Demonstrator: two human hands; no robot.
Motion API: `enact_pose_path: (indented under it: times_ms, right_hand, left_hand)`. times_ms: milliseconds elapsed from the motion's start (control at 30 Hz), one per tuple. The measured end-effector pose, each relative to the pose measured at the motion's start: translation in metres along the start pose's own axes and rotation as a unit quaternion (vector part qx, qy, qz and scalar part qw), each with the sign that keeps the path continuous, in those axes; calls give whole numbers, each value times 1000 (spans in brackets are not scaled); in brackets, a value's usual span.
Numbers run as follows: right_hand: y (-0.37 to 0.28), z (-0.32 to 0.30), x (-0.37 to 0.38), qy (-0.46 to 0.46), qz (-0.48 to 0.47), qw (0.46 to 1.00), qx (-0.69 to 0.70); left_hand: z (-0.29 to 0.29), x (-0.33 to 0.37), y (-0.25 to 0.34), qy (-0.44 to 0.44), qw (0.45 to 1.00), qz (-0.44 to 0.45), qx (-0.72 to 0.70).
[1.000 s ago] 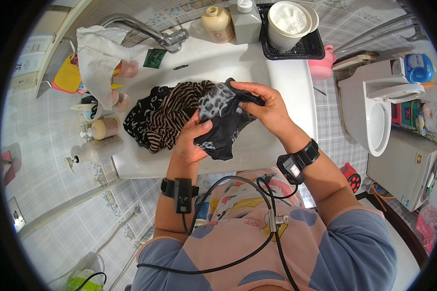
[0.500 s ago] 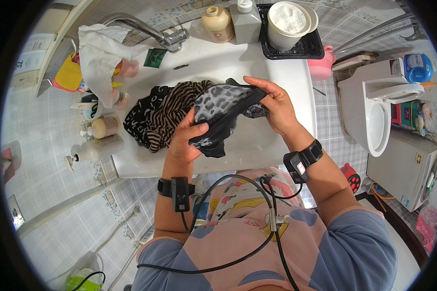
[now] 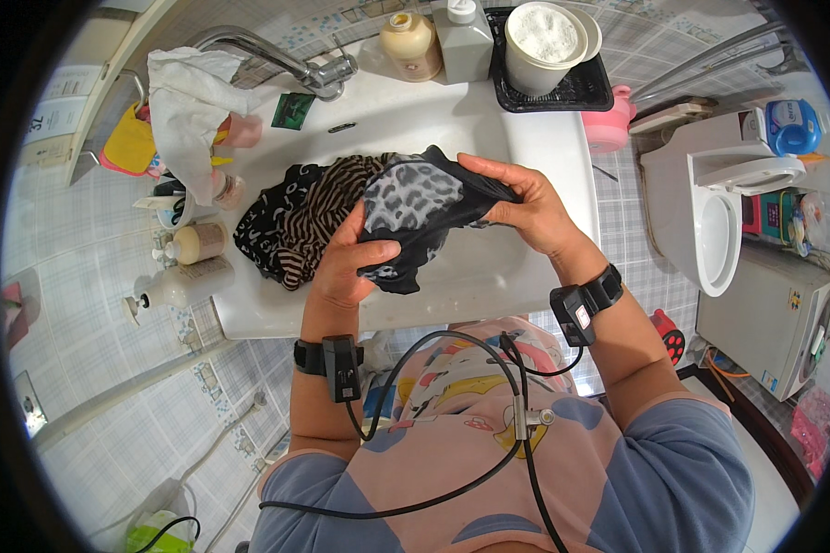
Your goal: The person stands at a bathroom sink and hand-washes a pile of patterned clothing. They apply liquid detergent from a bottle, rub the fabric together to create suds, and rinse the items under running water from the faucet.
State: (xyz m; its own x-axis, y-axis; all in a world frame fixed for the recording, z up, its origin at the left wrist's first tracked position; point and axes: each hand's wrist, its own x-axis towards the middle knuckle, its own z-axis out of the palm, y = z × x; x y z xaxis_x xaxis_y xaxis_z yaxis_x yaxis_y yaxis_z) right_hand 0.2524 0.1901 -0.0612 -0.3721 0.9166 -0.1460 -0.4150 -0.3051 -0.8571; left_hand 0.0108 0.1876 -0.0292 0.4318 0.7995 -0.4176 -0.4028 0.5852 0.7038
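Note:
Between my hands a black cloth garment [image 3: 415,205] with a grey leopard-print panel is stretched out above the white sink [image 3: 489,286]. My left hand [image 3: 346,263] pinches its left edge, thumb on top. At the upper right, my right hand [image 3: 530,205] grips the black edge between thumb and fingers. Left of the garment, partly behind it and my left hand, lies a bunched cloth [image 3: 323,207] in brown-and-black stripes and black-and-white print.
A chrome faucet [image 3: 290,63] reaches over the sink's back left. Along the back stand a cream bottle [image 3: 410,51], a grey pump bottle [image 3: 466,46] and a white tub [image 3: 537,64] of white powder in a black tray. More pump bottles [image 3: 198,242] line the left side. A toilet [image 3: 710,203] is at right.
My right hand has moved slightly right and down with the garment's edge, pulling it wider. The leopard panel now shows flatter, with more black cloth around it.

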Motion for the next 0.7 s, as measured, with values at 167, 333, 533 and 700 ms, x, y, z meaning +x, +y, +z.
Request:
enact_pose_path:
  times_ms: [167,333,533,700]
  right_hand:
    - [-5,-1,2,-32,7,999,-4]
    - [7,-14,3,-57,38,997,21]
    - [44,-15,8,45,201,956,-207]
    - [74,-10,18,105,186,941,-261]
  left_hand:
    - [-2,1,-2,3,1000,1,12]
    - [-4,2,-1,-17,1000,11,-20]
    - [-19,8,-5,24,997,49,-51]
    - [-9,4,-6,-32,992,81,-90]
